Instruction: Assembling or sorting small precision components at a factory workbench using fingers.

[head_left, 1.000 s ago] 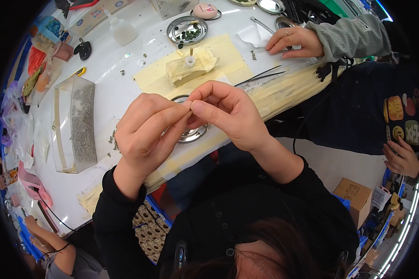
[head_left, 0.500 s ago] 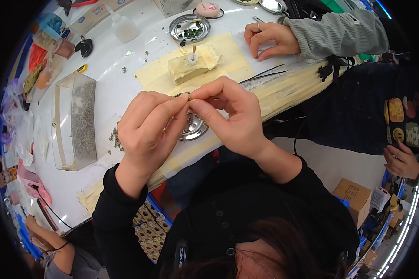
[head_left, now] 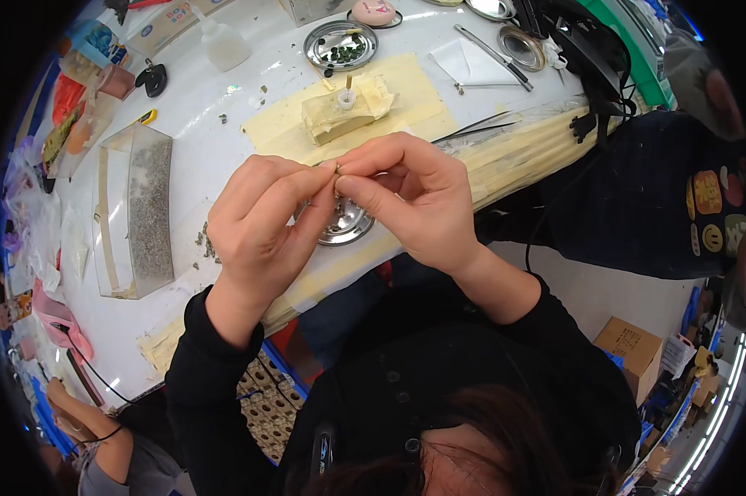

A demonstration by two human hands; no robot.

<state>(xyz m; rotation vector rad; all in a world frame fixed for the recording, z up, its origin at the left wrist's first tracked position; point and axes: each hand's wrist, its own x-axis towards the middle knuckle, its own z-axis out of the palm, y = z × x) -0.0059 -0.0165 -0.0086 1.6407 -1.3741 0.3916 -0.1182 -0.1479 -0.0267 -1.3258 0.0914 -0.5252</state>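
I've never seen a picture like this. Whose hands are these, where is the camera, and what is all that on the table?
The camera sits on a person's head and looks down through a wide, bulging lens, so straight edges bend. The left hand and right hand are that person's own, fingertips pinched together over something too small to make out. Beneath them a round metal dish rests on the white table. Farther off are a tan block on yellow paper, a metal dish of dark bits, and a clear box of greyish grains to the left.
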